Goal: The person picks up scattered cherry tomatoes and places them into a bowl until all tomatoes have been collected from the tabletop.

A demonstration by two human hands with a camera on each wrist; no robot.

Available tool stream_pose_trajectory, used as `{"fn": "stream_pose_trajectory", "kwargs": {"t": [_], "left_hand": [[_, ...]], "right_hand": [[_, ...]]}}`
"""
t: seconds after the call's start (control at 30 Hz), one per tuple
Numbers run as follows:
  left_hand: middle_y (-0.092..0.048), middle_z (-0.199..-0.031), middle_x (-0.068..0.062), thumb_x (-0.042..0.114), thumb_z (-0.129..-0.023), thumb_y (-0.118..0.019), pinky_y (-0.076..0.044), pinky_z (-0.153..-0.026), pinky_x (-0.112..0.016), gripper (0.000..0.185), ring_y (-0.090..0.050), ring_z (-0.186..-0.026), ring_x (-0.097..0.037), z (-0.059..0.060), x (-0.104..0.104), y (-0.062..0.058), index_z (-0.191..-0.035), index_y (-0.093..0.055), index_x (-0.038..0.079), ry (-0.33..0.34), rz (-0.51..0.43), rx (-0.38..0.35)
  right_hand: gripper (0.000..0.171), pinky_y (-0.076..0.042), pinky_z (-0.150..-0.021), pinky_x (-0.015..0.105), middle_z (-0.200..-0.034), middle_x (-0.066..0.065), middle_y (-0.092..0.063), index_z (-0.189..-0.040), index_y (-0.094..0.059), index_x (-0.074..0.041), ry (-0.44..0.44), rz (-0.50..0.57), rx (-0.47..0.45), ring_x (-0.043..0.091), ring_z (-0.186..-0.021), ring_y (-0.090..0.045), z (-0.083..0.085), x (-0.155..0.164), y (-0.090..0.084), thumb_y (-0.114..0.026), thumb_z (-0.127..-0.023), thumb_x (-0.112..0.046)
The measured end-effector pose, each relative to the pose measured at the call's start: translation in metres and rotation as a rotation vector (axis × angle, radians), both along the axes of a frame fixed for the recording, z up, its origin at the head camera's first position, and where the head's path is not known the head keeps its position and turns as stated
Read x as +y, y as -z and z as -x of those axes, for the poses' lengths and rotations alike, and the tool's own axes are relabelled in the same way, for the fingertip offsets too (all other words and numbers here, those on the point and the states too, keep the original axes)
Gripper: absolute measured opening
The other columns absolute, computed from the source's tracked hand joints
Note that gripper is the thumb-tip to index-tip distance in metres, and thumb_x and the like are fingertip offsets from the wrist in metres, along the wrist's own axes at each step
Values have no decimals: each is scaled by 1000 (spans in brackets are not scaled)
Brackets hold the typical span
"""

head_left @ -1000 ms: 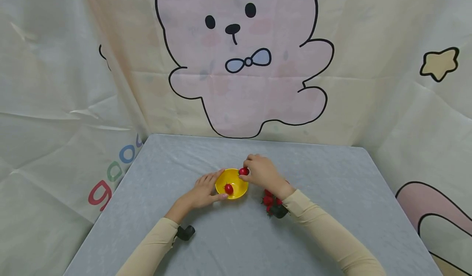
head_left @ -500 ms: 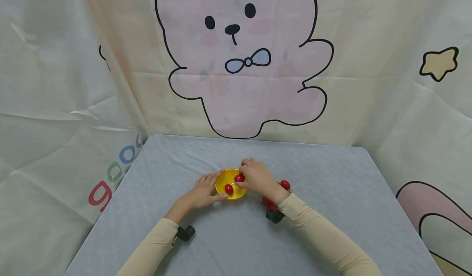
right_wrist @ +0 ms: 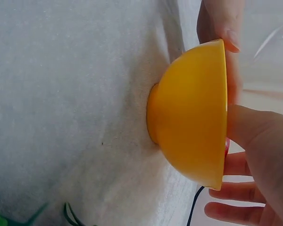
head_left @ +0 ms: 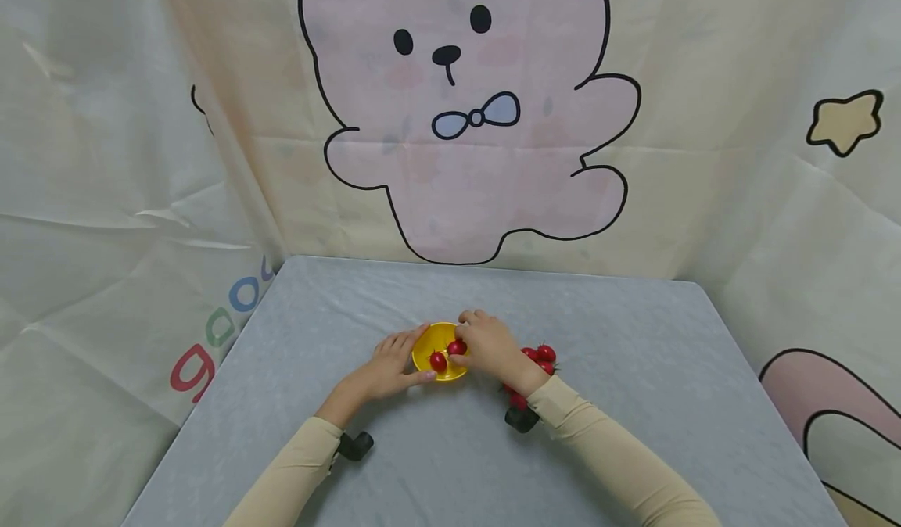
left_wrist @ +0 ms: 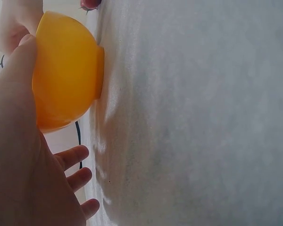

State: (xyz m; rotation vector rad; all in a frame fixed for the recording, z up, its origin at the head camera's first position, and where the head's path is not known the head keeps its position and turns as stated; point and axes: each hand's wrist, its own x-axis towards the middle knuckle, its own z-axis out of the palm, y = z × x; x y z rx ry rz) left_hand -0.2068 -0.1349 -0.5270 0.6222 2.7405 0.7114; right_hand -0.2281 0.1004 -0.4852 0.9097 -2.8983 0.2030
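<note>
One tomato [head_left: 438,361] lies in the bowl [head_left: 426,342], mid-table. The right hand [head_left: 490,345] pinches a second tomato [head_left: 457,347] just inside it; the left hand [head_left: 389,368], fingers spread, steadies the bowl. Several more [head_left: 540,355] wait on the table.

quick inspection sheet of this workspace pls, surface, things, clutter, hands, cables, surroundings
surface: grey table, wrinkled cloth cover.
job's things: yellow bowl upright with two cherry tomatoes inside, one lying free, one at the right fingertips.
clutter: loose tomatoes on the table by the right wrist.
hands: left hand rests against the bowl's left side; right hand pinches the second tomato over the bowl.
cables: thin dark cable seen past the bowl in the wrist views.
surroundings: cartoon bear backdrop behind the table.
</note>
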Motion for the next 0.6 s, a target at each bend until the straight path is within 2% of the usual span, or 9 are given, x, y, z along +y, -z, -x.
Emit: {"fn": "stream_pose_trajectory", "kwargs": {"t": [0.23,0.6], "left_hand": [[-31,-161,-10,72,-88,-51,-16,-122,-61,93,-27,-147,-37,-1,1,-2,-160,-11,29,10,-16,17],[-31,-162,-10,72,-88,-51,-16,-122,-61,93,-26,-148,-37,-1,0,-2,-160,-10,30,12,-8,18]], "right_hand": [[36,-53,-75,32,-115,7,-67,-99,-75,-16,-3,-20,-10,22,-94,-56,-1,1,2,-77,-82,-48],[38,-55,-81,36,-114,7,-67,-100,-75,-14,9,-8,-47,21,-93,-57,-3,-1,-3,-77,-82,-47]]}}
